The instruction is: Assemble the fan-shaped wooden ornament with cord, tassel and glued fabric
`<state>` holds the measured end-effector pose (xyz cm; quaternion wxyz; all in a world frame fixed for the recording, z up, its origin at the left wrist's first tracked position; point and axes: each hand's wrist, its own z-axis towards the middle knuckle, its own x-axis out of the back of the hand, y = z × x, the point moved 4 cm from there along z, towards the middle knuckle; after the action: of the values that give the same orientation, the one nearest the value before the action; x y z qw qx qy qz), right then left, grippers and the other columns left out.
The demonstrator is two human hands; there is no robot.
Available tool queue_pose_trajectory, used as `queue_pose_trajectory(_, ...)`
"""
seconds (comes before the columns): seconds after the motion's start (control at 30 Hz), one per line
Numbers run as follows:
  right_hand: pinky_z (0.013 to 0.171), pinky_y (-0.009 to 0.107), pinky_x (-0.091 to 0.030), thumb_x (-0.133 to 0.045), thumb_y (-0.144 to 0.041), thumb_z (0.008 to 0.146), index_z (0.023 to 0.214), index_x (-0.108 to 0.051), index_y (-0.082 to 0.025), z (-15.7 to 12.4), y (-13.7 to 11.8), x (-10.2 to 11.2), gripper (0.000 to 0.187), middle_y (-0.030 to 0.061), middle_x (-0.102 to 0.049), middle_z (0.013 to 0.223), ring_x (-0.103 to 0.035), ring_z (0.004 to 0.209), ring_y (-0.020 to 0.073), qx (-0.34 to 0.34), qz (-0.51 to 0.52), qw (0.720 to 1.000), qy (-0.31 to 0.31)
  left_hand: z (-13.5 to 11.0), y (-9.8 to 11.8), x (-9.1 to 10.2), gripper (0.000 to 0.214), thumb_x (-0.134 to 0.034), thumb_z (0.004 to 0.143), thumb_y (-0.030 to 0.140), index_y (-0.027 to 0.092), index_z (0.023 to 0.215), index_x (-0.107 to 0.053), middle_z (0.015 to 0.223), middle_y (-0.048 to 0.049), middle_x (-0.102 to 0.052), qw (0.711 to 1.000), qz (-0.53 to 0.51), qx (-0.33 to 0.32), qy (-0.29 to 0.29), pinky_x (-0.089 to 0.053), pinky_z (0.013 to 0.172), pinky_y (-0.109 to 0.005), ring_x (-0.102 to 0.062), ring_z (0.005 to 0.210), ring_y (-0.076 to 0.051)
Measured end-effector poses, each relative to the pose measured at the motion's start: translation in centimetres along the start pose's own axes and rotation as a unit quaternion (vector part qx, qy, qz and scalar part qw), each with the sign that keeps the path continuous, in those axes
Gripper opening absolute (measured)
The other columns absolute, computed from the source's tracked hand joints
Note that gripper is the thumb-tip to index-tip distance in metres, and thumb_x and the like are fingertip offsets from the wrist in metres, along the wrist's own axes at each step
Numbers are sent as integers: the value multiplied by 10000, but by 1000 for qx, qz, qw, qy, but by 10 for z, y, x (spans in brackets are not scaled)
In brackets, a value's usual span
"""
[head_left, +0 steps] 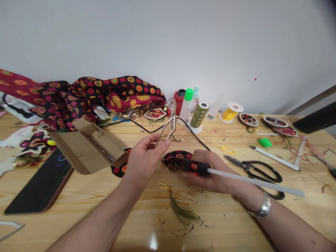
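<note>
My left hand [143, 154] pinches a thin wooden cut-out frame [172, 126] with a lattice pattern, holding it tilted above the table. My right hand [210, 171] is wrapped round a black hot glue gun [181, 163], whose nozzle points left toward the left hand. A long translucent glue stick [257, 180] sticks out of the gun's back end, over the right wrist. Dark patterned fabric [180, 154] shows just behind the gun. In front of both hands lies a green thread tassel [182, 210] with a yellow tie.
An open cardboard box [91, 150] and a dark phone [39, 185] are on the left. Patterned cloth [105, 91] is heaped behind. Thread spools [199, 115] and bottles [187, 105] stand by the wall. Black scissors [252, 168] and a white pen [275, 158] lie right; a black cord [141, 126] crosses behind.
</note>
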<state>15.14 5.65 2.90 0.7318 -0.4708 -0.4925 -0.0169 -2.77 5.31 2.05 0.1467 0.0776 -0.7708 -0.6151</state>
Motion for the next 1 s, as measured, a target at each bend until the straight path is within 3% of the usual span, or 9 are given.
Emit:
queue_pose_trajectory(0.23,520,228,-330,-586,-333,777,652,-538,-167,-6,1,6,214,-6,-511,621,-438,560,96,-48,62,997,-15,2,-1,1,557,-727,604,475,161,1057,-641,903,-21,-641,1000,0,-13,0,-392,686,-246,-534,761,-139)
queue_pose_trajectory(0.37,533,261,-372,-605,-477,739,695,-569,-187,-16,13,18,295,4,-524,638,-469,577,133,-123,218,966,63,3,-2,2,554,-724,611,471,169,1068,-645,953,-32,-651,1000,12,-26,8,-408,736,-263,-566,824,-162)
queue_pose_trajectory(0.5,659,366,-420,-536,-596,716,583,-517,-203,-22,25,36,416,30,-513,597,-501,628,195,-53,372,909,183,3,-1,2,596,-721,610,475,159,1108,-632,993,-53,-648,998,44,-32,9,-419,767,-281,-571,872,-185)
queue_pose_trajectory(0.6,676,391,-398,-521,-572,712,543,-498,-213,-25,28,51,397,26,-456,543,-457,616,198,2,409,881,237,4,-3,0,641,-720,610,475,152,1152,-603,1008,-67,-652,998,52,-31,-3,-431,780,-302,-580,875,-196)
queue_pose_trajectory(0.7,651,391,-393,-509,-566,711,522,-477,-229,-31,30,65,388,22,-385,519,-428,624,210,3,420,861,286,4,-5,-3,653,-712,617,479,149,1167,-593,989,-79,-664,994,92,-42,-34,-442,801,-337,-599,875,-220)
queue_pose_trajectory(0.83,671,399,-400,-479,-556,735,521,-454,-232,-38,36,74,389,13,-320,536,-427,653,217,-19,438,840,319,1,0,-10,565,-692,641,476,206,1133,-626,1111,-76,-630,963,215,-141,-84,-407,899,-371,-570,1015,-261)
queue_pose_trajectory(1.0,625,386,-386,-442,-567,744,509,-424,-231,-38,41,72,410,20,-343,530,-410,629,211,-22,422,854,305,-2,4,-18,500,-666,675,457,232,1120,-634,1143,-72,-616,913,310,-215,-156,-388,931,-379,-533,1068,-262)
